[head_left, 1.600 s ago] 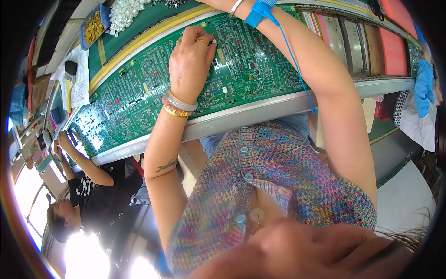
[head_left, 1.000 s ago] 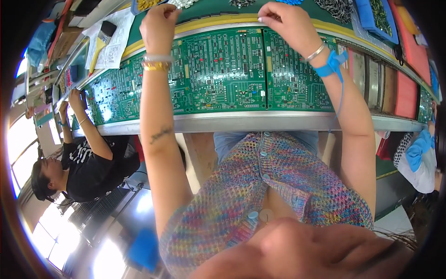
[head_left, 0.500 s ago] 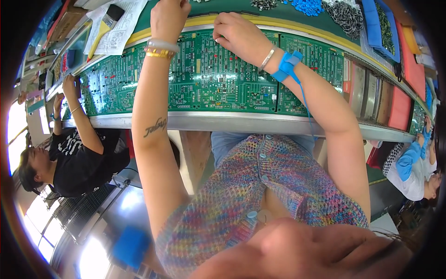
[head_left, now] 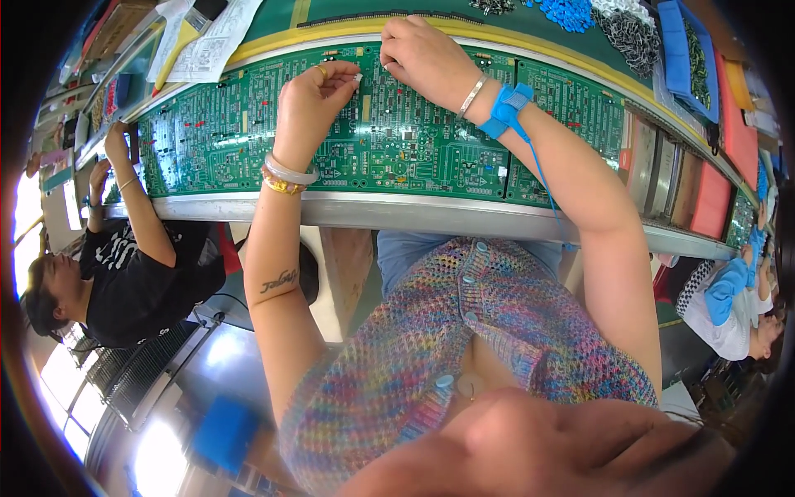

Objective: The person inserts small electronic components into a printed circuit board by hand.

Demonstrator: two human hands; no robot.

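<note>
Green circuit boards (head_left: 397, 157) lie in a row before me, packed with small parts. Above the middle board, my left hand (head_left: 315, 108) is closed in a pinch, thumb against fingers. Something small and pale shows at its fingertips, too small to name. My right hand (head_left: 426, 62) is closed too, its curled fingers low over the board's far edge; whatever they hold is hidden. Around the right wrist goes a blue wrist strap (head_left: 507, 110) with a blue cord.
A metal rail (head_left: 348, 214) runs along the near side. Beyond the boards are a black strip (head_left: 389, 15), blue parts (head_left: 566, 12), metal parts (head_left: 628, 41) and a blue bin (head_left: 689, 62). A brush (head_left: 184, 45) lies on papers at far left. A co-worker (head_left: 124, 273) works at left, another at right.
My left hand has come back toward me from beyond the boards and is now over the middle board. My right hand stays almost in place.
</note>
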